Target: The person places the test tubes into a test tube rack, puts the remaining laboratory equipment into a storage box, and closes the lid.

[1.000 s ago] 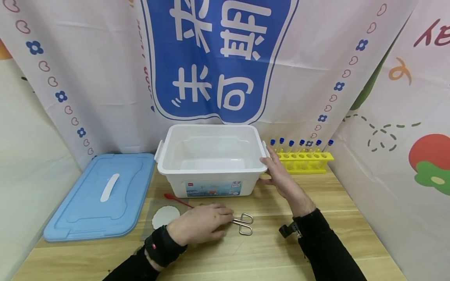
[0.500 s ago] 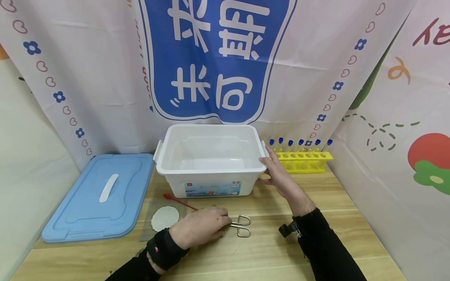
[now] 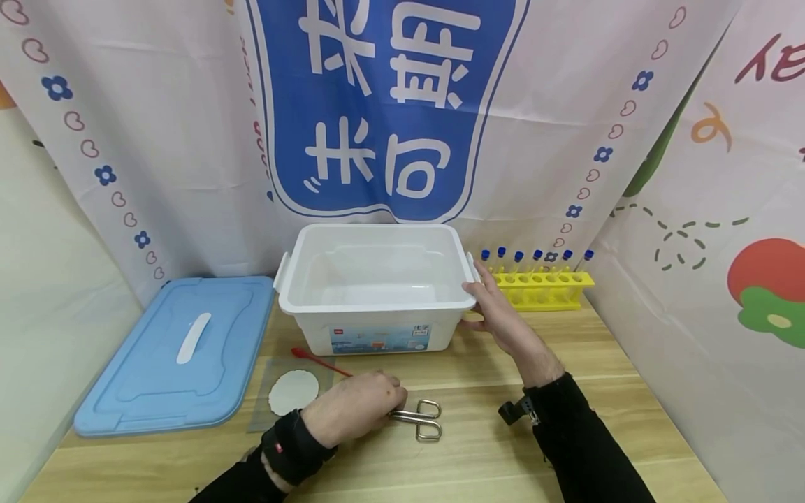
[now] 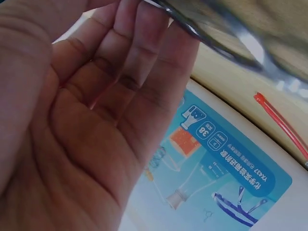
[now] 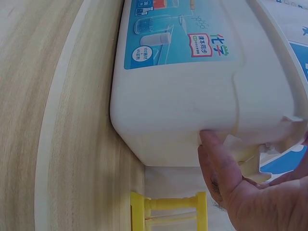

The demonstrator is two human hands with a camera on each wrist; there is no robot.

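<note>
My left hand (image 3: 358, 406) pinches metal crucible tongs (image 3: 420, 419) low over the table. Their looped handles stick out to the right, while the hand hides the far end in the head view. In the left wrist view the shiny tongs (image 4: 236, 33) cross at the fingertips, above a bent, visible palm. My right hand (image 3: 503, 321) grips the right end of a white plastic box (image 3: 377, 328), by its rim and handle. One finger presses the box's side wall (image 5: 163, 110) in the right wrist view. The box stands uncovered, with a blue label in front.
A blue lid (image 3: 157, 377) with a white handle lies at the left. A red spoon (image 3: 321, 362) and a grey wire gauze (image 3: 260, 405) with a white disc lie before the box. Behind the right hand stands a yellow test-tube rack (image 3: 547, 281) with blue-topped tubes.
The left hand's fingers have closed on the tongs, and the looped handles have shifted left and toward the person. The right hand holds its place on the box.
</note>
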